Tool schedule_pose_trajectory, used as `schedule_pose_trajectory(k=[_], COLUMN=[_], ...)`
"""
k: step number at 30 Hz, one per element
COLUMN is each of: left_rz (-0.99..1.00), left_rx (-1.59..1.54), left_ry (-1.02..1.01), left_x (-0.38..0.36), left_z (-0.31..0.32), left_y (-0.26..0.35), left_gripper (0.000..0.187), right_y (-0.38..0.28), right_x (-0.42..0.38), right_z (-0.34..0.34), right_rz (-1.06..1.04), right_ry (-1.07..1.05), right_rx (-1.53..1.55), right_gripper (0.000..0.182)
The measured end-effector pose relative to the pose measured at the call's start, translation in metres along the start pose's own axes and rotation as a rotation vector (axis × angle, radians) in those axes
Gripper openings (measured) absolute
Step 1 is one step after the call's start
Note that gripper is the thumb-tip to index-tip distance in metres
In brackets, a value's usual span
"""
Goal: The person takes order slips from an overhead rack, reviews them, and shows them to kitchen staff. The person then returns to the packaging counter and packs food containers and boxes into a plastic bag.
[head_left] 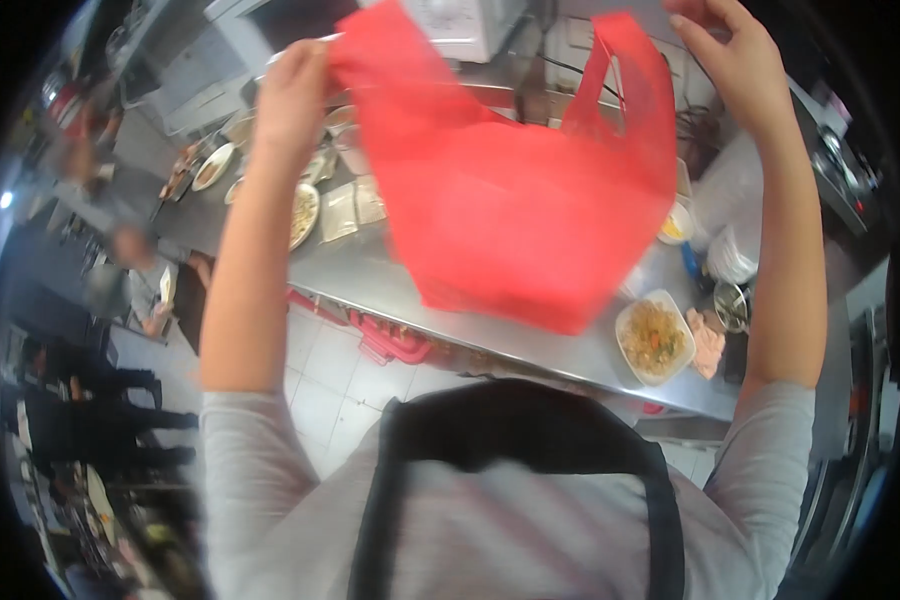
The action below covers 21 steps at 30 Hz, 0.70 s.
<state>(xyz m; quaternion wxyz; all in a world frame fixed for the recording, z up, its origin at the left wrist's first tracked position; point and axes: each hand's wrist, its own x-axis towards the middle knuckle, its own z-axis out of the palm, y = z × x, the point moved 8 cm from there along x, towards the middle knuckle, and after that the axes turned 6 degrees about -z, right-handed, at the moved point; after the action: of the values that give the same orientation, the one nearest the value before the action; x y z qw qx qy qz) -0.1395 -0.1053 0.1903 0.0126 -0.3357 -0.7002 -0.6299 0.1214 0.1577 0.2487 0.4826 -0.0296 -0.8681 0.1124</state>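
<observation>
A red plastic carrier bag (520,200) hangs in the air in front of me, slightly blurred by motion. My left hand (295,95) is closed on the upper corner of its left handle. Beyond the bag's right handle, my right hand (732,50) is raised with its fingers curved and apart, partly cut off by the top edge. I see a small gap between that hand and the handle. Below, a white bowl of noodle-like food (655,338) sits near the front edge of the steel counter (530,350).
A pink cloth (705,343) and a glass jar (731,305) lie right of the bowl. Stacked white containers (733,255) stand behind them. Flat clear packets (339,212) and an oval dish of food (305,214) are at left. A co-worker (155,275) is at far left.
</observation>
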Motion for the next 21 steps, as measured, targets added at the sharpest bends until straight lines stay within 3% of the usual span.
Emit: schedule_pose_trajectory(k=[2, 3, 4, 5, 6, 8, 10, 12, 13, 17, 20, 21], left_rz=[0.122, 0.161, 0.153, 0.143, 0.236, -0.100, -0.016, 0.235, 0.049, 0.040, -0.067, -0.272], left_rx=[0.368, 0.325, 0.255, 0.184, -0.025, -0.140, 0.304, 0.677, 0.742, 0.581, 0.379, 0.042], left_ry=[0.167, 0.181, 0.145, 0.110, 0.031, -0.323, -0.494, -0.382, -0.489, -0.320, -0.211, -0.308], left_x=[-0.014, -0.020, -0.018, -0.017, -0.010, -0.024, -0.042, -0.043, -0.044, -0.045, -0.043, -0.045], left_z=[0.007, 0.016, 0.024, 0.033, 0.042, 0.066, 0.074, 0.064, 0.058, 0.058, 0.087, 0.099], left_y=[0.016, 0.018, 0.012, 0.005, -0.006, -0.011, -0.011, -0.018, -0.028, -0.052, -0.134, -0.172], left_gripper=[0.033, 0.035, 0.035, 0.036, 0.025, 0.023, 0.033, 0.047, 0.055, 0.071, 0.066, 0.062], right_y=[-0.079, -0.084, -0.097, -0.085, -0.064, 0.005, 0.066, 0.100, 0.110, 0.132, 0.138, 0.140], right_x=[-0.009, -0.025, -0.039, -0.056, -0.073, -0.102, -0.124, -0.137, -0.140, -0.138, -0.139, -0.140], right_z=[0.049, 0.099, 0.142, 0.188, 0.231, 0.313, 0.365, 0.385, 0.388, 0.391, 0.393, 0.395], right_rz=[-0.273, -0.142, -0.350, -0.240, -0.197, -0.187, -0.095, -0.016, 0.006, 0.039, 0.046, 0.050], right_ry=[-0.253, -0.484, -0.717, -0.902, -1.054, -1.136, -1.195, -1.210, -1.206, -1.179, -1.164, -1.158], right_rx=[0.118, 0.325, 0.324, 0.289, 0.132, -0.269, -0.452, -0.478, -0.481, -0.470, -0.463, -0.457], right_gripper=[0.018, 0.021, 0.019, 0.019, 0.021, 0.024, 0.025, 0.025, 0.025, 0.026, 0.027, 0.027])
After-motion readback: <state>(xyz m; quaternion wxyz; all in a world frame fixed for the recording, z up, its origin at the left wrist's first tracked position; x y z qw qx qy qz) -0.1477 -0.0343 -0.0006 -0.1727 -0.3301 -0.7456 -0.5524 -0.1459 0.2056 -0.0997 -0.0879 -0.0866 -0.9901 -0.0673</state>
